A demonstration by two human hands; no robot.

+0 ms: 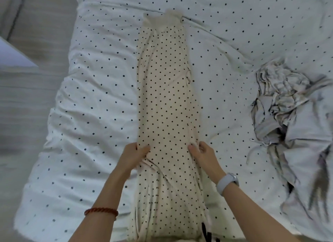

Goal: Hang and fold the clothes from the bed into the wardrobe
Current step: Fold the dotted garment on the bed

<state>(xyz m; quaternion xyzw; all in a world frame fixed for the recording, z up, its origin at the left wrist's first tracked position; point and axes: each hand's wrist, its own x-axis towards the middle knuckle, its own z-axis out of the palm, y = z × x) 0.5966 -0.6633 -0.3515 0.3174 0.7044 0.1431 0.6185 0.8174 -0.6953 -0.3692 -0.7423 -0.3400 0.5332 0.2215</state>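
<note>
My left hand point(134, 156) and right hand point(203, 154) each pinch a side of the cream polka-dot dress point(165, 101), laid lengthwise mid-bed point(81, 97); crumpled clothes point(295, 119) lie near the right edge.

The cream polka-dot garment point(165, 104) is soft, matt cloth, lightly creased, with a plain ribbed-looking band at its 12 o'clock end. The bed cover point(93, 97) beneath is white dotted cotton-like fabric, matt and wrinkled. At 3 o'clock, a crumpled streaked garment point(288, 104) looks thin and faintly sheeny. The floor point(27, 97) at 9 o'clock shows pale wood grain.
</note>
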